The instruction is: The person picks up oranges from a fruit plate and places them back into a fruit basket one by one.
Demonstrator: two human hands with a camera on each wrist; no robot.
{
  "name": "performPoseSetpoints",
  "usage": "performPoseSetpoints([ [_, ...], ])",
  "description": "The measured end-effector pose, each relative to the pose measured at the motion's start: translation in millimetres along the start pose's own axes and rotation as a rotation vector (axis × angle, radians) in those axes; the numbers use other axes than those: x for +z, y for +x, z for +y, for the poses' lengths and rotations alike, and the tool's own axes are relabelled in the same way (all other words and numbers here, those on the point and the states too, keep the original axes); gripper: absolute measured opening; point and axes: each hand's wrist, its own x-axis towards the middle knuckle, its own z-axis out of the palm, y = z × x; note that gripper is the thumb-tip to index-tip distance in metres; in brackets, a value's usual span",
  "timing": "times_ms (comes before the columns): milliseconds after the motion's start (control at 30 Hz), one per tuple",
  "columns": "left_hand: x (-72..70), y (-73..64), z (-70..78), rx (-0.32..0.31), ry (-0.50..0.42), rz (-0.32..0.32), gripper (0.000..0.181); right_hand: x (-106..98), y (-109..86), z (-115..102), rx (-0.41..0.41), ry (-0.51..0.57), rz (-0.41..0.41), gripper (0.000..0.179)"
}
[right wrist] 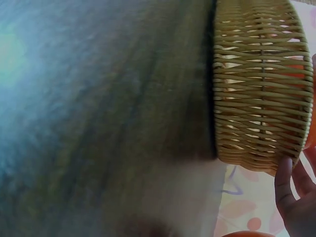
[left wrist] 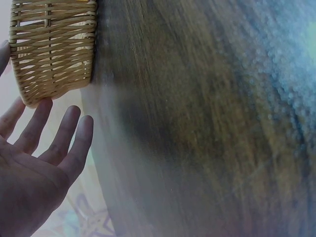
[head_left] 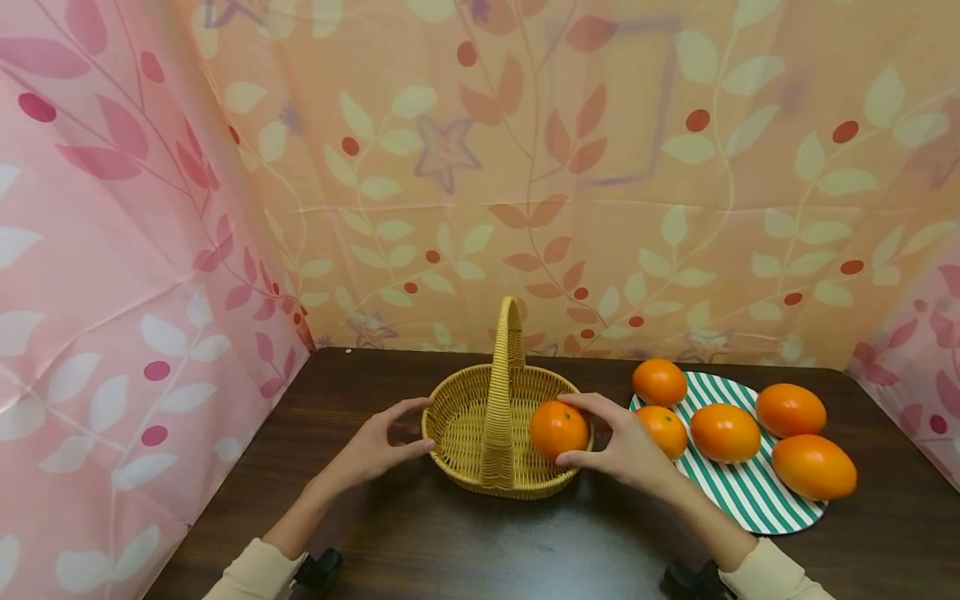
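Note:
An orange [head_left: 558,430] with a small green stem mark is pinched between the thumb and fingers of my right hand [head_left: 628,443], over the right half of a yellow wicker basket [head_left: 459,483]. The basket has a tall arched handle [head_left: 500,400] and stands upright on the table. At its left rim is my left hand [head_left: 372,444], thumb and fingers spread with the tips right at the weave. In the left wrist view, the left hand [left wrist: 37,168] shows relaxed fingers against the basket's end [left wrist: 54,54]. The right wrist view has the right hand [right wrist: 298,207] beside the basket wall [right wrist: 261,98].
Right of the basket lies an oval green-and-white striped mat [head_left: 780,518] bearing several orange fruits, some round [head_left: 660,382], some longer [head_left: 813,467]. The dark wooden table [head_left: 480,558] ends at a patterned curtain [head_left: 480,200] behind and on the left.

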Motion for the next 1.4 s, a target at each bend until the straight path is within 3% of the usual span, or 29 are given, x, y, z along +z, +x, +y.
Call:
performPoseSetpoints([
  [467, 1.2, -0.6, 0.3, -0.01, 0.013, -0.011, 0.065, 2.4, -2.7, 3.4, -0.027, -0.059, -0.024, 0.071],
  [667, 1.7, -0.9, 0.9, -0.012, 0.022, -0.009, 0.065, -3.5, -5.3, 1.0, -0.034, -0.064, -0.013, 0.059],
  [900, 1.4, -1.3, 0.9, -0.009, 0.025, -0.012, 0.065, -22.3, -12.7, -2.4, -0.062, -0.082, 0.067, 0.04],
  [1167, -0.7, -1.0, 0.7, -0.009, 0.03, -0.008, 0.065, -49.9, -24.3, -8.6, -0.007, -0.095, 0.101, 0.037],
  [1400, -1.5, -0.4, -0.7, -0.009, 0.034, -0.002, 0.063, -74.9, -28.8, -14.4, -0.008, -0.1, 0.132, 0.039],
])
